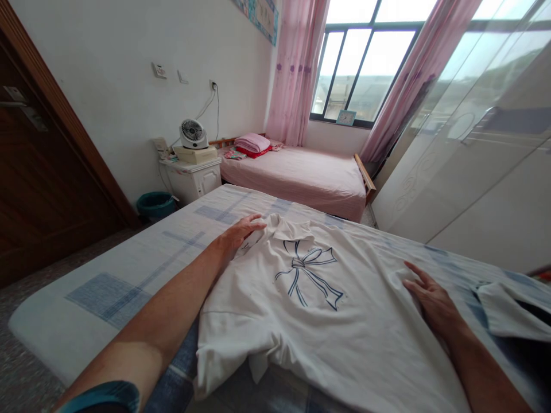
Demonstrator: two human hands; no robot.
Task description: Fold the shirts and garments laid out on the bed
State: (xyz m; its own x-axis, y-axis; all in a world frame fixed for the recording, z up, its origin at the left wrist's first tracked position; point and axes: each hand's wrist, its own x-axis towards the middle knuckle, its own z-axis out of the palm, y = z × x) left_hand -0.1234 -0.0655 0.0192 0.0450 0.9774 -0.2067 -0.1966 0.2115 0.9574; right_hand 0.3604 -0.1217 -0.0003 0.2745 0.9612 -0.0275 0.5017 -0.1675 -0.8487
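Observation:
A white T-shirt [258,287] with a dark blue line-drawn bow on its front lies spread over the bed in front of me. Its collar points away from me, and folds run along the sleeve on the near left. My left hand [244,229] rests at the shirt's edge left of the collar, fingers stretched out. On the opposite side my right hand [433,298] touches the shirt's right edge, its thumb and index finger apart. Part of each hand's fingers is hidden from this angle.
The shirt lies on a bed with a blue-and-white patterned sheet [172,252]. At far right is another white and dark garment [512,310]. Beyond stand a pink bed [297,172], a white cabinet [189,180] with a fan [193,133], and a teal bin [155,205].

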